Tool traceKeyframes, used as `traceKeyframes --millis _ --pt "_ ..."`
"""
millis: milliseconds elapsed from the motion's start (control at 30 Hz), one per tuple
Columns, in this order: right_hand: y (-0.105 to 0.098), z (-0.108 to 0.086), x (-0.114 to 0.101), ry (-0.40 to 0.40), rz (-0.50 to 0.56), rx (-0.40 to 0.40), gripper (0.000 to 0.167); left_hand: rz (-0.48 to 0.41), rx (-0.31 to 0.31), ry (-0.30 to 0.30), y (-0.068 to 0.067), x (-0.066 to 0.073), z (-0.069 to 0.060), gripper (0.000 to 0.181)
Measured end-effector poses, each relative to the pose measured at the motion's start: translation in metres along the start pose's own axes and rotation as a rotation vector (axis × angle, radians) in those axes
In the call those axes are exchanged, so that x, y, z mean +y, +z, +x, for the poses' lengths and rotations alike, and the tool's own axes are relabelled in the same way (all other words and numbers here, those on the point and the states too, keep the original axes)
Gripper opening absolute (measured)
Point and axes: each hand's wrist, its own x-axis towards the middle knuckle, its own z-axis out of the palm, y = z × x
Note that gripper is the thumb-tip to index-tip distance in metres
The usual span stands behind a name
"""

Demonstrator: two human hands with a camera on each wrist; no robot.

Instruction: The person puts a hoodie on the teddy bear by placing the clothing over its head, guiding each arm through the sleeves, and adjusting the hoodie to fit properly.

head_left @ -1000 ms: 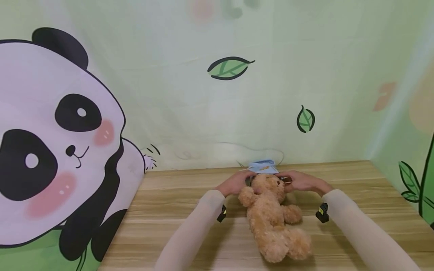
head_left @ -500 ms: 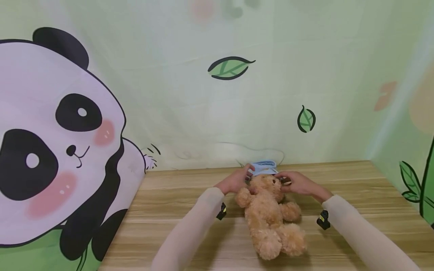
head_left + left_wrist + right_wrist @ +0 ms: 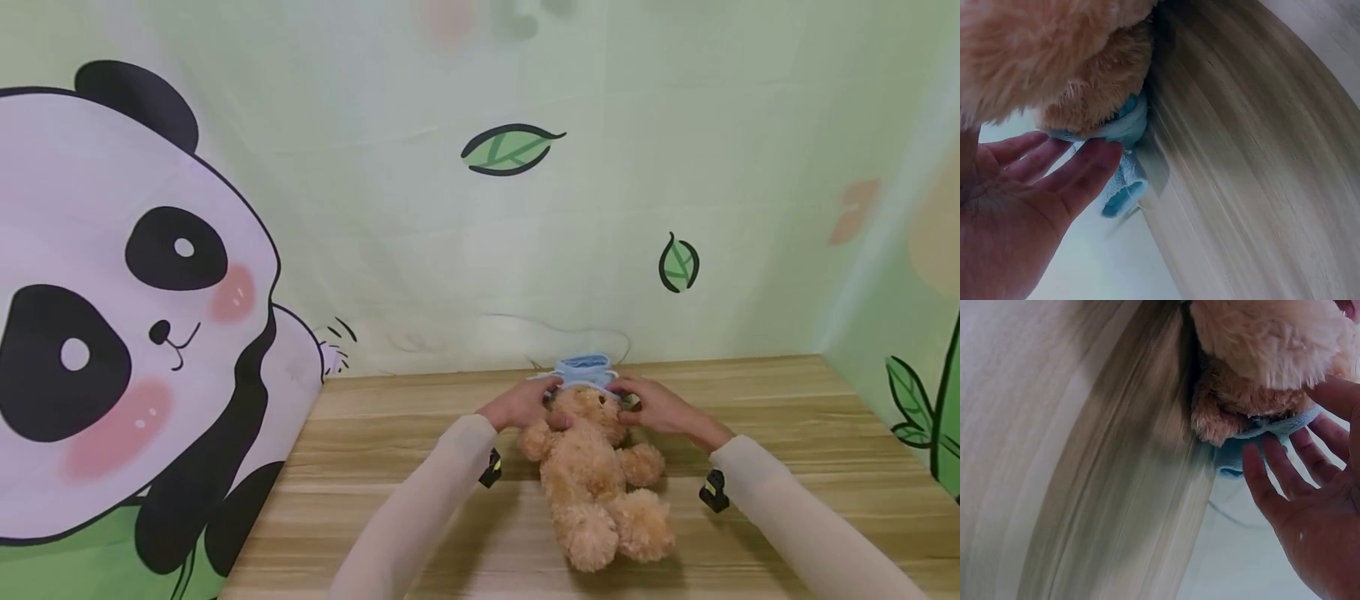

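A light-brown teddy bear (image 3: 585, 471) lies on its back, head away from me. Around the top of its head sits a small light-blue cloth garment (image 3: 587, 372); the left wrist view shows a tube-like end hanging from it. My left hand (image 3: 523, 402) holds the garment's edge at the left of the head, fingertips on the cloth and thumb hidden by the bear. On the other side my right hand (image 3: 654, 404) grips the edge likewise, its fingers (image 3: 1282, 465) spread along the cloth. Part of the bear's face and ears is hidden.
The bear lies on a wood-grain table (image 3: 390, 467) whose far edge meets a pale green backdrop (image 3: 420, 250). A large printed panda (image 3: 120, 317) fills the left side. A black wrist camera (image 3: 714, 492) sits below my right wrist.
My left fingers shift from the top of the garment back to its side. The bear's legs swing slightly left and its head turns more upward. The blue cloth stands a little more spread open.
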Motion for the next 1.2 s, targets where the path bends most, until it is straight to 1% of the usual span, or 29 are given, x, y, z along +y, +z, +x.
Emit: traceKeyframes --millis 100,267,367,467,533,700,800,933,1000,1133,1200 --pt "0.001 0.001 0.000 -0.015 -0.045 0.020 0.040 0.020 0.006 0.000 0.001 0.001 0.002 0.076" --pt "0.003 0.002 0.000 -0.023 -0.066 0.032 0.038 0.022 0.029 0.005 0.005 0.001 0.004 0.069" --pt "0.004 0.002 -0.002 -0.020 -0.075 0.035 0.036 0.025 0.050 0.019 0.007 0.001 0.004 0.067" --pt "0.005 0.002 -0.005 -0.015 -0.089 0.041 0.031 0.036 0.078 0.043 0.010 0.000 0.004 0.063" --pt "0.006 0.002 -0.007 -0.012 -0.098 0.045 0.028 0.031 0.099 0.067 0.012 0.000 0.005 0.057" --pt "0.008 0.003 -0.011 -0.043 -0.133 0.074 0.023 0.020 0.145 0.124 0.016 0.000 0.004 0.042" --pt "0.011 0.004 -0.012 -0.073 -0.166 0.101 0.023 0.029 0.167 0.134 0.018 0.000 0.004 0.037" --pt "0.016 0.006 -0.012 -0.105 -0.225 0.129 0.024 0.054 0.186 0.135 0.021 -0.001 0.001 0.033" --pt "0.018 0.005 -0.013 -0.117 -0.269 0.140 0.024 0.080 0.202 0.151 0.022 0.000 0.001 0.031" --pt "0.020 0.005 -0.019 -0.131 -0.395 0.137 0.028 0.120 0.243 0.205 0.026 -0.002 0.000 0.026" --pt "0.020 0.004 -0.023 -0.144 -0.455 0.136 0.030 0.134 0.258 0.219 0.029 -0.004 0.000 0.023"
